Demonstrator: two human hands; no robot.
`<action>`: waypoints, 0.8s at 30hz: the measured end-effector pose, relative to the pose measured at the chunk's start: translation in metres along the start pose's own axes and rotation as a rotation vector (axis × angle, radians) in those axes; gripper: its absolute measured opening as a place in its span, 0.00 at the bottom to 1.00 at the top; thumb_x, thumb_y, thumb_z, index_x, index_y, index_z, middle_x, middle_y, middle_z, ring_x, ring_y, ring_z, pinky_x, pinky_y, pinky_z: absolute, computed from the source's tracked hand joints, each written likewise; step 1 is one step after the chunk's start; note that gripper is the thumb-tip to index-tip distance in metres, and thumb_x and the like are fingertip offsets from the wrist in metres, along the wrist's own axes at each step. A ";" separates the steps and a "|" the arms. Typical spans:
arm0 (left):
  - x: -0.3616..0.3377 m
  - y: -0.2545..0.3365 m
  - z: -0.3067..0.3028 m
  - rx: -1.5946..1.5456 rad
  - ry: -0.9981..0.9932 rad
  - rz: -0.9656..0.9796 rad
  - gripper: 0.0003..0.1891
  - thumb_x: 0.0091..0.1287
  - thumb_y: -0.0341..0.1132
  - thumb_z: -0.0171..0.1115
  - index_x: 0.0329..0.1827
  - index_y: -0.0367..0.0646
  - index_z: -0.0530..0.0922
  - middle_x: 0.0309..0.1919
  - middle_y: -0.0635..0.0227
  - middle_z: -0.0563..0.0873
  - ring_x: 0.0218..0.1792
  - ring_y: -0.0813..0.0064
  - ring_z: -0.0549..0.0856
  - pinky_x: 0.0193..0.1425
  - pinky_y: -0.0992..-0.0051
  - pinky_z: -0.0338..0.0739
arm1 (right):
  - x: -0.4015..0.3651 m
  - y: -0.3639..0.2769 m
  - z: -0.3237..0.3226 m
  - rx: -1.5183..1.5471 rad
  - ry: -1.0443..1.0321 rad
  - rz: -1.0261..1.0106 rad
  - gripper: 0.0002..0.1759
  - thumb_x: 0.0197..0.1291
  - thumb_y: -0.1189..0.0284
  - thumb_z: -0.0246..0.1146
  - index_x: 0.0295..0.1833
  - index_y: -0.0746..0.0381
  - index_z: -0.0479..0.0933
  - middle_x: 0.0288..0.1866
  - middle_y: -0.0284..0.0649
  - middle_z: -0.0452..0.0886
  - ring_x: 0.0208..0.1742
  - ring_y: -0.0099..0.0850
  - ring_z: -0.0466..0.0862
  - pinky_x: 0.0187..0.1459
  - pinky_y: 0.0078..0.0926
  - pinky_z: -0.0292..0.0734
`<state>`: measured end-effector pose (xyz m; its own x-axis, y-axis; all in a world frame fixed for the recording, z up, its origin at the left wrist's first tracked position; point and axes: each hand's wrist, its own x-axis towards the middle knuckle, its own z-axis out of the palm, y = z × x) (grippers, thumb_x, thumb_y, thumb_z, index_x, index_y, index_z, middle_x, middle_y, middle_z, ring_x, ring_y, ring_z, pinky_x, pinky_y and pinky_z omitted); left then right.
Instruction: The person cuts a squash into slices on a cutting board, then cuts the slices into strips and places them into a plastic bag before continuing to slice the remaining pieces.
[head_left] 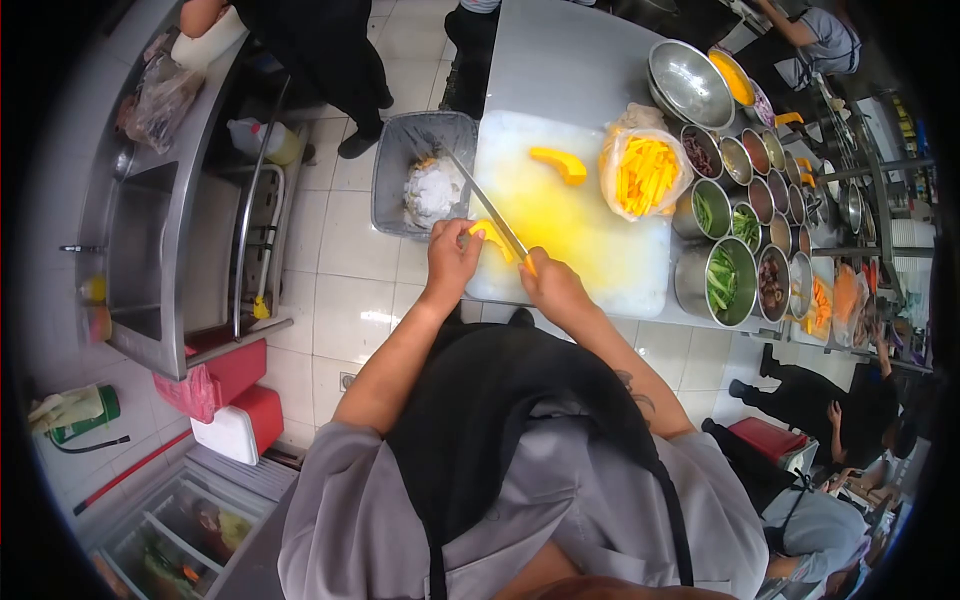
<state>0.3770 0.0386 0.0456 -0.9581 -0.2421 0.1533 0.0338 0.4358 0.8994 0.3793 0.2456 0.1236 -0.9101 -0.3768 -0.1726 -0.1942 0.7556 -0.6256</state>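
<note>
My left hand (453,262) grips a curved piece of yellow squash (487,232) at the left edge of the white cutting board (640,275). Closed around the handle of a long knife (497,217) is my right hand (556,288). The blade points up and left, alongside the held piece, its tip out over a grey bin (390,190). Another curved orange squash piece (560,164) lies farther up the board, which is stained yellow. To its right, a plastic bag (607,160) stands full of cut yellow-orange sticks (647,178).
White crumpled material (434,190) sits in the bin. Steel bowls (690,85) and several metal containers (690,298) of cut vegetables line the right of the table. A steel sink (135,260) stands left. A person in dark trousers (325,60) stands beyond; others work at right.
</note>
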 end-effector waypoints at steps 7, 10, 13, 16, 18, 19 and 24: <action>-0.008 -0.009 0.002 -0.128 0.033 -0.043 0.11 0.69 0.30 0.73 0.53 0.40 0.86 0.40 0.65 0.81 0.35 0.73 0.77 0.42 0.72 0.77 | -0.002 -0.015 -0.008 0.006 0.013 -0.081 0.14 0.76 0.65 0.62 0.48 0.68 0.74 0.31 0.59 0.84 0.35 0.60 0.86 0.41 0.56 0.81; -0.006 -0.007 0.001 -0.113 0.025 -0.025 0.11 0.70 0.29 0.73 0.52 0.39 0.85 0.40 0.65 0.81 0.35 0.73 0.76 0.42 0.72 0.77 | -0.004 -0.013 -0.004 -0.033 -0.040 -0.021 0.14 0.76 0.65 0.61 0.48 0.68 0.74 0.31 0.60 0.84 0.36 0.60 0.86 0.42 0.56 0.82; -0.013 -0.005 -0.001 -0.107 0.009 -0.053 0.10 0.69 0.29 0.73 0.51 0.39 0.85 0.40 0.65 0.81 0.35 0.73 0.77 0.42 0.72 0.77 | -0.001 -0.010 0.010 -0.039 -0.085 0.025 0.15 0.76 0.65 0.61 0.49 0.69 0.75 0.33 0.60 0.85 0.37 0.61 0.87 0.43 0.56 0.82; -0.008 -0.006 0.001 -0.075 -0.002 -0.060 0.10 0.69 0.29 0.73 0.50 0.39 0.85 0.40 0.64 0.81 0.37 0.71 0.78 0.44 0.71 0.77 | 0.005 -0.003 0.012 -0.009 -0.068 0.014 0.15 0.76 0.65 0.61 0.49 0.69 0.75 0.34 0.61 0.85 0.37 0.61 0.87 0.43 0.56 0.82; -0.005 -0.004 0.002 -0.034 -0.005 -0.034 0.10 0.68 0.29 0.73 0.50 0.39 0.86 0.40 0.63 0.82 0.39 0.69 0.79 0.45 0.70 0.77 | 0.006 -0.002 0.007 0.029 -0.074 0.041 0.15 0.77 0.65 0.61 0.50 0.69 0.75 0.34 0.61 0.85 0.37 0.61 0.87 0.43 0.56 0.82; -0.004 -0.003 0.004 -0.033 0.002 0.008 0.10 0.68 0.29 0.74 0.50 0.39 0.86 0.40 0.63 0.82 0.40 0.68 0.80 0.46 0.70 0.78 | 0.006 -0.005 0.001 0.054 -0.092 0.078 0.15 0.77 0.65 0.61 0.50 0.69 0.75 0.34 0.62 0.85 0.37 0.61 0.87 0.43 0.56 0.82; -0.002 -0.003 0.006 -0.008 0.030 0.105 0.12 0.68 0.32 0.75 0.53 0.42 0.87 0.41 0.65 0.83 0.37 0.72 0.77 0.43 0.71 0.75 | -0.003 -0.009 -0.005 0.036 -0.016 0.043 0.14 0.77 0.65 0.61 0.49 0.68 0.75 0.33 0.62 0.85 0.37 0.61 0.87 0.41 0.56 0.81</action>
<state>0.3774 0.0435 0.0401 -0.9403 -0.2213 0.2584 0.1354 0.4534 0.8810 0.3821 0.2432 0.1336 -0.9112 -0.3532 -0.2122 -0.1412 0.7514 -0.6446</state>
